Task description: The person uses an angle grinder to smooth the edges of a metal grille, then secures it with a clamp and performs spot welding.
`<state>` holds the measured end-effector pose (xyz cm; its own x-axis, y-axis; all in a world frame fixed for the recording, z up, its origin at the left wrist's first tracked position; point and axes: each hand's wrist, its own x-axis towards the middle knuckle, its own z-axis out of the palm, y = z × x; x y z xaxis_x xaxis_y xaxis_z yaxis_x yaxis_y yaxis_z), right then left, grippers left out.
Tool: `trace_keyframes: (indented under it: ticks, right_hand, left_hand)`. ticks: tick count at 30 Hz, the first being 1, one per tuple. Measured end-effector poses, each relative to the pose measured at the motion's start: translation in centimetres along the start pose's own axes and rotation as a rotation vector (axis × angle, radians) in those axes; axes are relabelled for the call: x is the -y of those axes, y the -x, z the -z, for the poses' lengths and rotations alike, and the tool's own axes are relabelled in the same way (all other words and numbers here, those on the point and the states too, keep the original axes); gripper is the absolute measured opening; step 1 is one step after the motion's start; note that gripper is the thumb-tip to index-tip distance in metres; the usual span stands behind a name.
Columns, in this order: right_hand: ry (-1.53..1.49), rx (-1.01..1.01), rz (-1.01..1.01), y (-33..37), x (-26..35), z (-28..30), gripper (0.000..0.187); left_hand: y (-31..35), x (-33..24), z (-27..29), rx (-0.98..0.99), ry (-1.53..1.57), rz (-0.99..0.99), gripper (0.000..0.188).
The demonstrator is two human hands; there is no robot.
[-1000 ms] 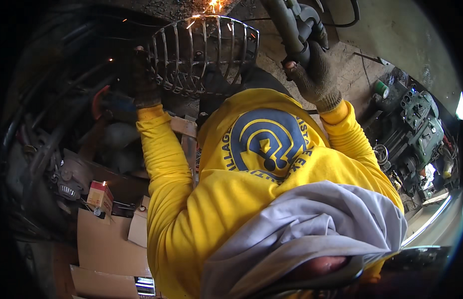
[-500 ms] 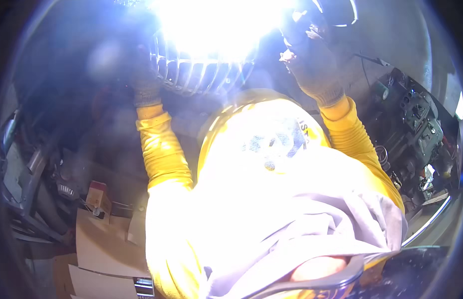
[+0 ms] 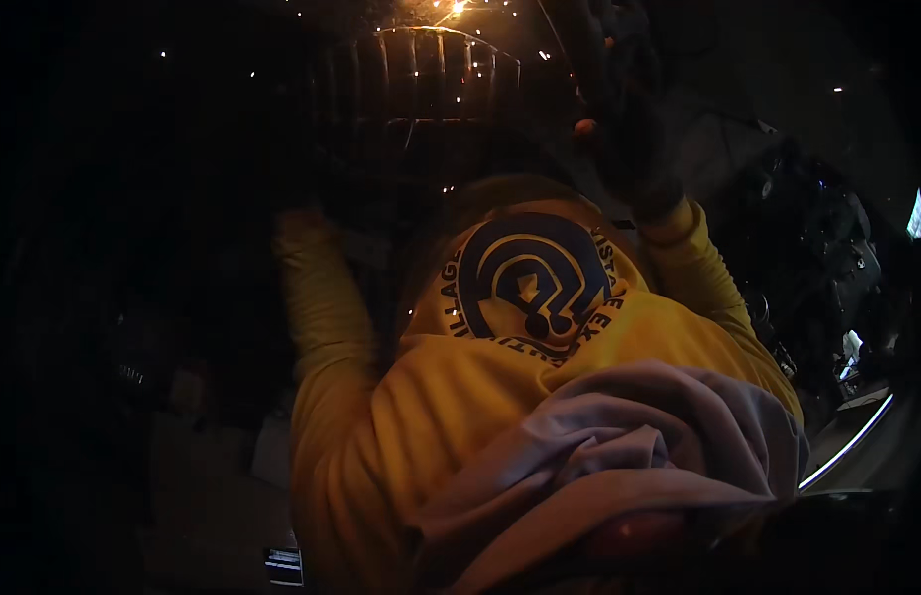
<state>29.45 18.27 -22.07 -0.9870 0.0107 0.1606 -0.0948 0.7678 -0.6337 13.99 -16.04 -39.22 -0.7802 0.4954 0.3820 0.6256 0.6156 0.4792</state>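
Note:
A bright orange glow with flying sparks (image 3: 458, 9) burns at the top edge. Just below it, a curved metal grille (image 3: 413, 79) with several thin bars catches the light. My right hand (image 3: 624, 134), in a dark glove with a bare fingertip showing, is raised beside the grille on its right. Its fingers look curled, but what they hold is lost in the dark. From the yellow left sleeve (image 3: 327, 288) my left arm reaches toward the grille's left side; the left hand itself disappears in shadow.
Dark metal machine parts (image 3: 827, 248) are heaped at the right. A bright curved strip (image 3: 847, 441) shows at lower right. Dim cardboard sheets (image 3: 203, 476) lie at lower left. A loose grey-purple cloth (image 3: 619, 456) hangs over my chest.
The white glare over the grille has dropped to a small orange glow with scattered sparks, and the whole view has gone dark. Both arms stay in nearly the same place.

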Motion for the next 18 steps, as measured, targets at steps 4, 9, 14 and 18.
trace_keyframes:
  ticks: [4, 9, 14, 18]
  right_hand:
    - [-0.161, 0.078, -0.026, 1.0, -0.8, 0.6, 0.043]
    - [-0.233, 0.114, -0.173, 2.0, -0.9, 0.6, 0.057]
    - [-0.252, 0.266, -0.535, 2.2, 0.1, 1.2, 0.059]
    - [-0.197, 0.138, -0.314, 2.2, -0.5, 0.7, 0.046]
  left_hand:
    - [0.4, -0.4, 0.4, -0.02, -0.048, -0.014, 0.04]
    - [0.4, -0.3, -0.3, -0.026, -0.055, -0.038, 0.038]
    - [0.4, -0.2, -1.1, -0.033, -0.069, -0.044, 0.037]
    - [0.4, 0.2, -1.1, -0.061, -0.22, -0.147, 0.036]
